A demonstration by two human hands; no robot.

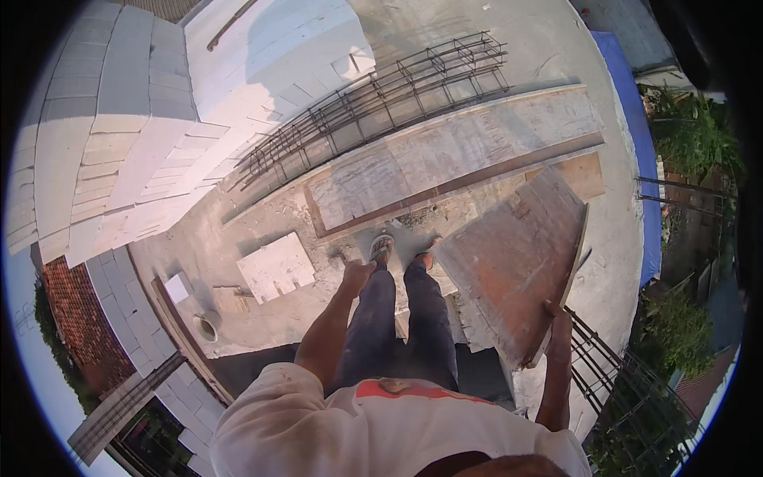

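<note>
My right hand [559, 318] grips the right edge of a large reddish-brown wooden board [520, 258], which has wooden strips along that edge. The board is tilted, standing to the right of my legs. Beside my left knee, my left hand [358, 275] is closed; whether anything is in it I cannot make out. My feet in sandals [382, 245] stand on the dusty concrete, just short of a long wooden panel [453, 163] that lies on the floor.
A long rebar cage [381, 103] lies beyond the panel. White blocks [119, 119] are stacked high on the left. A notched pale board [276, 266] and a short pipe [206, 327] are at left. Rebar [628, 374] sticks out at lower right. A blue sheet [632, 143] borders the slab's right edge.
</note>
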